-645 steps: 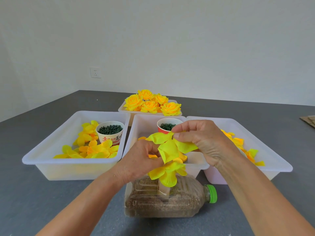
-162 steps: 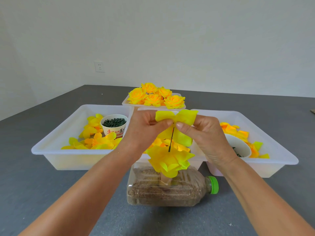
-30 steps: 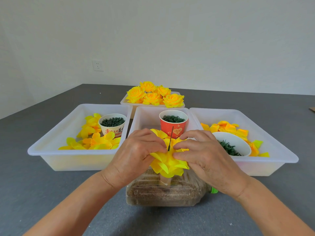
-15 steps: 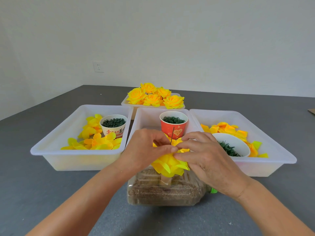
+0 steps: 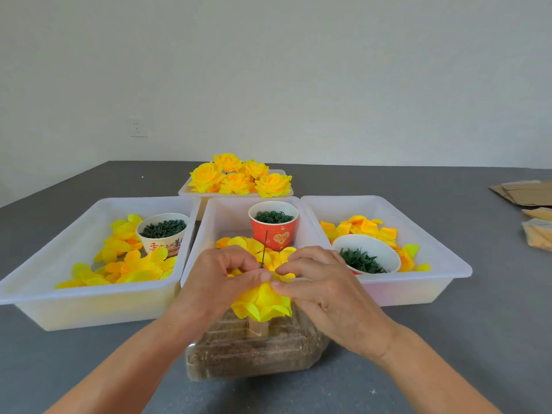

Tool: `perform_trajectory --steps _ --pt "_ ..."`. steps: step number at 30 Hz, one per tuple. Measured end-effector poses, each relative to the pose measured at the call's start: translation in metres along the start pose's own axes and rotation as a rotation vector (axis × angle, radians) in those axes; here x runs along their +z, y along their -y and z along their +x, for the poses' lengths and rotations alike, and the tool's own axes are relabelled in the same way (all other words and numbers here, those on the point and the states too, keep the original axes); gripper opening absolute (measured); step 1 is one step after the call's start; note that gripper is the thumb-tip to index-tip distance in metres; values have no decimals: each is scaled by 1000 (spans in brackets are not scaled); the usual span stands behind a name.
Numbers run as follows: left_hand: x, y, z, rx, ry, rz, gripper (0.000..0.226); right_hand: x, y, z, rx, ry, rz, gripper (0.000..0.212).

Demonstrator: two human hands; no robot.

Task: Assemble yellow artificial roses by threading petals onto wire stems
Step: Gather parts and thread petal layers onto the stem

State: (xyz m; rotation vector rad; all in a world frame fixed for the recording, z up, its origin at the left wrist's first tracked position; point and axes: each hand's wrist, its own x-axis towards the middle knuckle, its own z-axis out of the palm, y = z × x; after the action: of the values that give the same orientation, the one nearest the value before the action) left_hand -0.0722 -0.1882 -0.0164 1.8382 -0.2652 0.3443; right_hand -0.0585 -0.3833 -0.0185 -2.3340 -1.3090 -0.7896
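Note:
A thin dark wire stem [image 5: 264, 248] stands upright out of a sand-filled plastic bottle [image 5: 254, 348] lying on its side. Yellow petal layers [image 5: 263, 303] are stacked on the wire just above the bottle. My left hand [image 5: 221, 282] and my right hand [image 5: 322, 288] meet at the wire, fingertips pinching the top of the petal stack from either side. The base of the wire is hidden by the petals and fingers.
Three white trays stand behind: the left tray [image 5: 89, 297] with loose petals and a white cup of green parts [image 5: 162, 233], the middle tray [image 5: 227, 210] with a red cup [image 5: 273, 224], the right tray [image 5: 418, 282] with petals and a white bowl [image 5: 366, 258]. Finished roses [image 5: 239, 179] sit farther back. Cardboard [image 5: 525, 192] lies far right.
Both hands have pressed the newest petal layer down the wire onto the stack; the fingertips have closed in around the wire and sit slightly lower than before.

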Motion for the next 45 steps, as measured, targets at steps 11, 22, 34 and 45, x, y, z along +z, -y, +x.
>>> perform_trajectory --steps 11,22,34,45 --pt "0 -9 3 -57 59 28 16 -32 -129 12 888 55 162 20" --pt "1 -2 3 -60 44 -16 21 34 -178 67 1018 609 -72 32" --pt "0 2 3 -35 29 21 21 8 -201 61 1175 -352 98 38" --pt "2 -3 1 -49 25 -4 17 -27 -111 46 1084 -329 1124 18"
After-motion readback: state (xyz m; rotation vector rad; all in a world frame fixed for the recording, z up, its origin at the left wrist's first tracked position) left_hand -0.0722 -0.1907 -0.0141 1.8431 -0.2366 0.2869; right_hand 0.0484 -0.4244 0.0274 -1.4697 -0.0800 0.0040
